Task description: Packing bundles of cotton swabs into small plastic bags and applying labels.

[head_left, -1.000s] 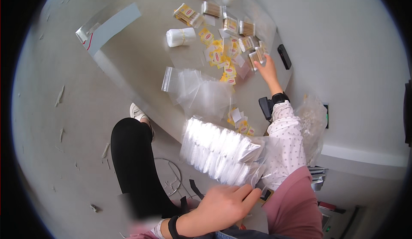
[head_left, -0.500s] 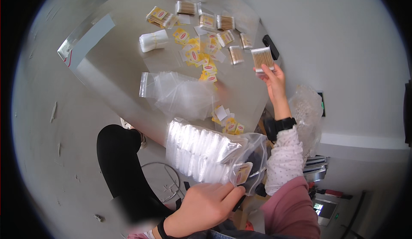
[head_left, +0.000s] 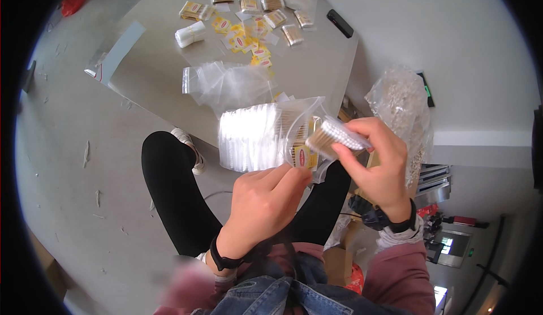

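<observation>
Head view: left hand (head_left: 263, 205) is pinching the near edge of a clear zip-top bag (head_left: 308, 110), which is containing rows of cotton-swab packets (head_left: 249, 137); right hand (head_left: 380, 165) is pinching one tilted swab bundle (head_left: 331, 139) at the bag's open mouth; flat transparent bags (head_left: 226, 83) and yellow cards (head_left: 240, 41) are lying beyond, on the grey table (head_left: 317, 57).

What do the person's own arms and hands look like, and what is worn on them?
The left hand and right hand wear no gloves. Each wrist has a black band; a bulky dark device sits at the right one. The sleeves are dusty pink, with pale cuffs at their ends. The left sleeve is partly blurred.
</observation>
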Tool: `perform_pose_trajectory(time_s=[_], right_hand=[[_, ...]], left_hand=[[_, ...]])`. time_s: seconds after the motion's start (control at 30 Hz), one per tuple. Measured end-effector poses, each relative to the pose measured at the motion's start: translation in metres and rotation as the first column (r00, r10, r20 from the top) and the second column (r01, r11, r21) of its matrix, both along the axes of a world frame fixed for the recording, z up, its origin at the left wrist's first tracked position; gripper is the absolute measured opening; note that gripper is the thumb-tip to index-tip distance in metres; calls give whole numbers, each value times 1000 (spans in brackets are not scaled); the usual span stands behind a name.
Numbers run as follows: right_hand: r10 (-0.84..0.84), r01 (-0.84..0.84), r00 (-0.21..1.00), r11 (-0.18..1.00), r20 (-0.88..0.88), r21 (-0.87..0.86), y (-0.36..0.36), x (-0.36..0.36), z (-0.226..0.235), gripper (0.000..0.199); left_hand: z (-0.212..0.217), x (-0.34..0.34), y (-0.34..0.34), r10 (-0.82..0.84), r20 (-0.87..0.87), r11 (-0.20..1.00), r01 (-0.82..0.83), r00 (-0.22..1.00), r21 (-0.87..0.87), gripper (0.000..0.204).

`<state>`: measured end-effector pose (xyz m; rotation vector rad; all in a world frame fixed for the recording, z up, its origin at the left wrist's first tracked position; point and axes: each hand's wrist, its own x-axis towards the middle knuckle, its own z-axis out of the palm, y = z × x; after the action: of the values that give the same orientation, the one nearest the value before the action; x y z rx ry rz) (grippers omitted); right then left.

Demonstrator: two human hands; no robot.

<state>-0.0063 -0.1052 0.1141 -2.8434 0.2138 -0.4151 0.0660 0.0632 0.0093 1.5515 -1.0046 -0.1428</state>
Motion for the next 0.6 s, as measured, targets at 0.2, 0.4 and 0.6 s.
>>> perform_pose_trajectory(time_s=[0.2,0.4,0.6], right_hand=[[220,-197,976,884,5,-425,13,12,-29,33],[178,-197,980,894,-83,-403,14,16,-36,28],[-32,39,970,999,-241,21,24,36,-33,37]], left_hand=[[-4,-4,0,45,13,997,-44,999,-64,13],[-1,-5,3,47,51,997,-44,998,-56,17],[-4,-6,0,72,47,996,-70,996,-51,18]])
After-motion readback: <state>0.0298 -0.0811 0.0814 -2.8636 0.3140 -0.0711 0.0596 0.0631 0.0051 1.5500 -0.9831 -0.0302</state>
